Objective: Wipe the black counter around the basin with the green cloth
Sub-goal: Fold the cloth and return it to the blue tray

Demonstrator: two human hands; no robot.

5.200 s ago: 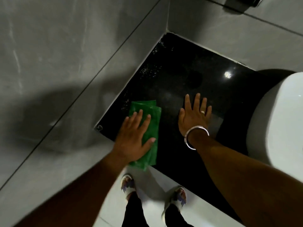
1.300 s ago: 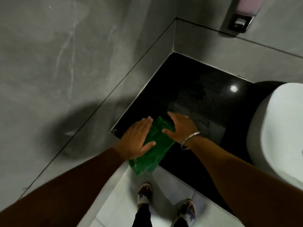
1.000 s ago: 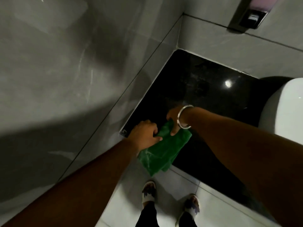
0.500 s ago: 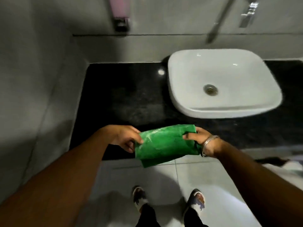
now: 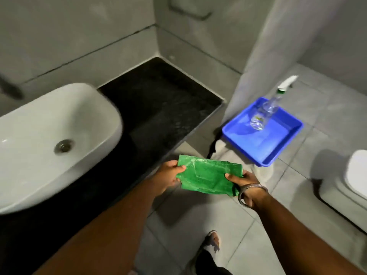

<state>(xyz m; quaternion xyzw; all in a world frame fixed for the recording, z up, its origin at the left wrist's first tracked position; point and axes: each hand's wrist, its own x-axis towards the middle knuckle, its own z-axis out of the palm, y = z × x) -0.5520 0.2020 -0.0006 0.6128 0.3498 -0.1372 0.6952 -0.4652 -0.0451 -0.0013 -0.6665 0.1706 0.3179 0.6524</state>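
Note:
The folded green cloth (image 5: 208,176) is held flat in the air between both hands, over the floor just off the counter's front edge. My left hand (image 5: 168,175) grips its left end and my right hand (image 5: 245,182), with a metal bangle on the wrist, grips its right end. The black counter (image 5: 162,108) stretches away to the upper left of the cloth, and the white basin (image 5: 45,139) sits on it at the left.
A blue tray (image 5: 278,141) with a clear spray bottle (image 5: 266,112) standing in it is to the right of the counter's end. A grey wall corner rises behind it. A white toilet (image 5: 357,175) shows at the right edge. Grey floor tiles and my sandalled foot lie below.
Both hands lifted the cloth off the counter's left corner and carried it to the right, past the basin. It now hangs beyond the counter's right part, near the blue tray.

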